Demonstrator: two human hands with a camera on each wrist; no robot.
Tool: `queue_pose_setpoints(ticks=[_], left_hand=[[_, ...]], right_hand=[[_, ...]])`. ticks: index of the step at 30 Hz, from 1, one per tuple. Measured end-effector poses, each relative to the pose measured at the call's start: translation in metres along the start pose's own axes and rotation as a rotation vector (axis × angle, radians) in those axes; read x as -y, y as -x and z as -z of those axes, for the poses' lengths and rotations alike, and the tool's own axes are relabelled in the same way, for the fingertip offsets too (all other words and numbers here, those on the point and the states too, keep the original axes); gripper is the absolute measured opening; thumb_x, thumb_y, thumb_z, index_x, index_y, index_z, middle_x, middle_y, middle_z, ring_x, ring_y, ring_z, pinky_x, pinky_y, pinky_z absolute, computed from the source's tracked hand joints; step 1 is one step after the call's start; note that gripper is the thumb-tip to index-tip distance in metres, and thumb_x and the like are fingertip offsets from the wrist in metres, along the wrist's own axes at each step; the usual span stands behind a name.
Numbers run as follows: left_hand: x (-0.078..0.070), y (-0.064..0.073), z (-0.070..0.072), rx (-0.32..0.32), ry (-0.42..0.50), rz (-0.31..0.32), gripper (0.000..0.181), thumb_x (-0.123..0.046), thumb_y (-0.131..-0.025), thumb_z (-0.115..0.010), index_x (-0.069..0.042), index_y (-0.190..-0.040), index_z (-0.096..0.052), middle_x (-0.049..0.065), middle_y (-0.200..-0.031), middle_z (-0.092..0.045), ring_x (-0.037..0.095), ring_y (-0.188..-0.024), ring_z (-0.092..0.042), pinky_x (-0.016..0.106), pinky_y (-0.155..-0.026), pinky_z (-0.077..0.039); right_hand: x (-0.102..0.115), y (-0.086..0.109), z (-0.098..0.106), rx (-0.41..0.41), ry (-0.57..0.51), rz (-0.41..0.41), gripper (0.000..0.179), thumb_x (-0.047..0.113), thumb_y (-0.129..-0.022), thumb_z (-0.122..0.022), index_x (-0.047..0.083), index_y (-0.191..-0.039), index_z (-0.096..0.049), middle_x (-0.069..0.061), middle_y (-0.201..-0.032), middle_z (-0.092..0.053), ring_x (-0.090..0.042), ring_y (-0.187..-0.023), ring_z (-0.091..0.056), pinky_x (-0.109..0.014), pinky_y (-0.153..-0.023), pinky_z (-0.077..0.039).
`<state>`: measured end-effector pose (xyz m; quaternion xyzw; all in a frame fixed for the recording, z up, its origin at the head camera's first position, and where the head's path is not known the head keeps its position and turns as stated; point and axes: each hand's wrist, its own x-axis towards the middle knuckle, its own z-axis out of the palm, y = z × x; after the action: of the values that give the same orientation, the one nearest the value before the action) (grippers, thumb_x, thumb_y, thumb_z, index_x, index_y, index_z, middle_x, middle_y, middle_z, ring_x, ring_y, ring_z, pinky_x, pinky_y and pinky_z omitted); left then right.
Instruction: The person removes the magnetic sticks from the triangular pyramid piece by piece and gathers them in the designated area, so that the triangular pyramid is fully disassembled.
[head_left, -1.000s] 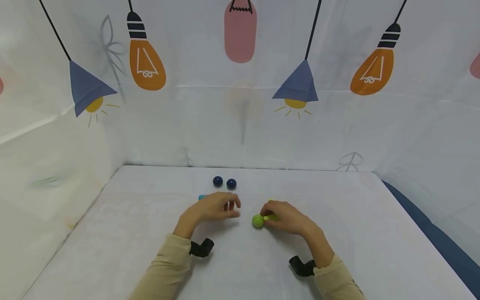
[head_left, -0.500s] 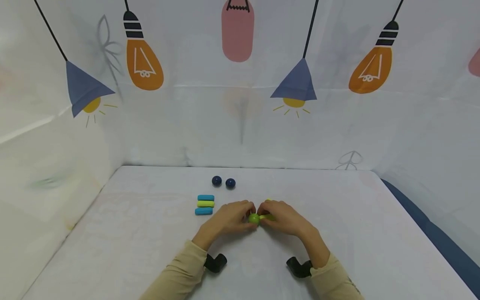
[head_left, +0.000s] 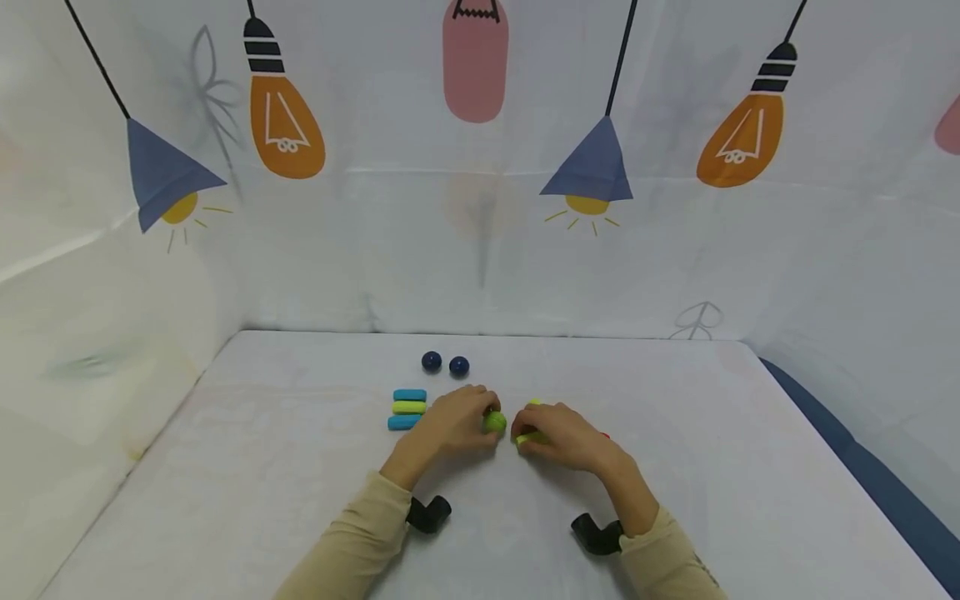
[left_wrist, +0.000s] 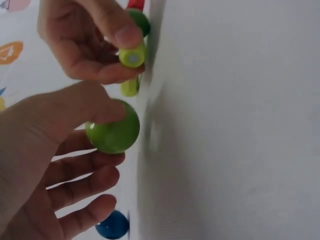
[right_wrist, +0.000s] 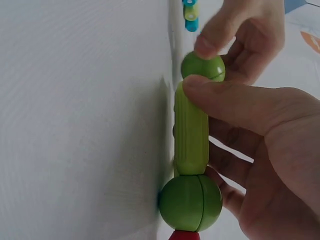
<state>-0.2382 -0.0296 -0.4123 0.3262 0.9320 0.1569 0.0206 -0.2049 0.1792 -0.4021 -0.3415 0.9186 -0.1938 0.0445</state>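
My left hand (head_left: 453,421) pinches a glossy green ball (left_wrist: 117,132) between thumb and fingers. To its right, my right hand (head_left: 566,437) grips a yellow-green magnetic rod (right_wrist: 191,135). The rod's near end is bare, with a small grey disc in it, and stands a little apart from the held ball. On its other end sits a second green ball (right_wrist: 190,202), with a red piece (right_wrist: 184,235) joined beyond. Another yellow-green rod (left_wrist: 129,88) shows behind the right hand, mostly hidden.
Two dark blue balls (head_left: 431,361) lie toward the back of the white table (head_left: 300,500). Left of my left hand, two blue rods (head_left: 409,395) and a yellow-green rod (head_left: 408,407) lie side by side. A printed sheet (head_left: 480,250) hangs behind the table.
My left hand has moved right to the green ball on the rod's end, pinched it and drawn it off to the left. The right hand has stayed nearly still, holding the rod.
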Motion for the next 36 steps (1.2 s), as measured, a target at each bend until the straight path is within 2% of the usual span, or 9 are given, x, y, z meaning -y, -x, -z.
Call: queue_pose_setpoints(ticks=[4, 8, 12, 20, 27, 30, 32, 34, 36], left_hand=[[0.008, -0.007, 0.005, -0.084, -0.023, 0.044, 0.033, -0.031, -0.081, -0.072, -0.017, -0.109, -0.064, -0.004, -0.098, -0.061, 0.012, -0.088, -0.055, 0.03, -0.073, -0.048], [0.016, -0.016, 0.009, -0.176, -0.078, 0.024, 0.033, -0.03, -0.082, -0.072, -0.016, -0.111, -0.064, -0.002, -0.102, -0.063, 0.017, -0.09, -0.057, 0.033, -0.073, -0.049], [0.023, -0.027, 0.014, -0.222, -0.137, 0.029, 0.033, -0.029, -0.083, -0.072, -0.017, -0.112, -0.064, -0.002, -0.105, -0.064, 0.02, -0.095, -0.059, 0.039, -0.078, -0.049], [0.035, -0.046, 0.016, -0.16, -0.194, 0.084, 0.032, -0.028, -0.083, -0.072, -0.016, -0.112, -0.064, 0.0, -0.108, -0.064, 0.023, -0.101, -0.058, 0.05, -0.095, -0.04], [0.042, -0.05, 0.009, -0.09, -0.187, 0.118, 0.039, -0.03, -0.086, -0.068, -0.017, -0.122, -0.059, 0.005, -0.119, -0.06, 0.028, -0.113, -0.055, 0.053, -0.102, -0.034], [0.037, -0.048, 0.011, -0.139, -0.154, 0.074, 0.041, -0.029, -0.087, -0.067, -0.017, -0.125, -0.056, 0.005, -0.123, -0.058, 0.027, -0.116, -0.054, 0.054, -0.103, -0.033], [0.031, -0.045, 0.011, -0.157, -0.089, -0.007, 0.037, -0.024, -0.089, -0.065, -0.016, -0.124, -0.058, 0.004, -0.123, -0.059, 0.025, -0.113, -0.056, 0.049, -0.1, -0.038], [0.024, -0.041, 0.011, -0.108, 0.007, -0.118, 0.033, -0.016, -0.091, -0.06, -0.015, -0.124, -0.059, 0.003, -0.124, -0.059, 0.022, -0.113, -0.056, 0.043, -0.098, -0.043], [0.019, -0.038, 0.005, -0.005, 0.127, -0.229, 0.034, -0.011, -0.093, -0.057, -0.014, -0.127, -0.058, 0.002, -0.128, -0.059, 0.019, -0.117, -0.055, 0.037, -0.098, -0.044]], right_hand=[[0.003, -0.002, 0.0, 0.029, -0.046, -0.017, 0.012, 0.019, -0.088, -0.066, 0.017, -0.1, -0.065, 0.008, -0.095, -0.063, -0.005, -0.088, -0.057, -0.032, -0.082, -0.043], [0.007, -0.004, 0.0, 0.042, -0.066, -0.019, 0.011, 0.019, -0.088, -0.066, 0.018, -0.1, -0.065, 0.009, -0.095, -0.063, -0.005, -0.088, -0.056, -0.032, -0.082, -0.043], [0.01, -0.006, -0.001, 0.047, -0.078, -0.013, 0.011, 0.019, -0.088, -0.066, 0.018, -0.099, -0.065, 0.009, -0.095, -0.062, -0.005, -0.087, -0.056, -0.032, -0.083, -0.042], [0.013, -0.008, -0.009, 0.062, -0.086, 0.006, 0.01, 0.019, -0.088, -0.066, 0.019, -0.099, -0.065, 0.01, -0.095, -0.063, -0.002, -0.086, -0.055, -0.028, -0.081, -0.041], [0.015, -0.008, -0.013, 0.062, -0.065, 0.022, 0.01, 0.02, -0.088, -0.066, 0.019, -0.099, -0.065, 0.012, -0.095, -0.062, -0.002, -0.086, -0.054, -0.027, -0.08, -0.041], [0.015, -0.008, -0.012, 0.052, -0.052, 0.026, 0.011, 0.02, -0.088, -0.066, 0.019, -0.099, -0.065, 0.011, -0.095, -0.063, -0.002, -0.086, -0.054, -0.027, -0.079, -0.04], [0.014, -0.008, -0.01, 0.047, -0.044, 0.031, 0.011, 0.02, -0.088, -0.066, 0.018, -0.099, -0.065, 0.01, -0.095, -0.063, -0.002, -0.086, -0.054, -0.027, -0.079, -0.04], [0.013, -0.008, -0.009, 0.043, -0.04, 0.039, 0.011, 0.02, -0.088, -0.066, 0.018, -0.099, -0.065, 0.01, -0.095, -0.063, -0.003, -0.086, -0.054, -0.027, -0.079, -0.041], [0.012, -0.009, -0.007, 0.048, -0.06, 0.048, 0.011, 0.02, -0.089, -0.066, 0.017, -0.1, -0.065, 0.009, -0.096, -0.064, -0.003, -0.087, -0.056, -0.027, -0.08, -0.043]])
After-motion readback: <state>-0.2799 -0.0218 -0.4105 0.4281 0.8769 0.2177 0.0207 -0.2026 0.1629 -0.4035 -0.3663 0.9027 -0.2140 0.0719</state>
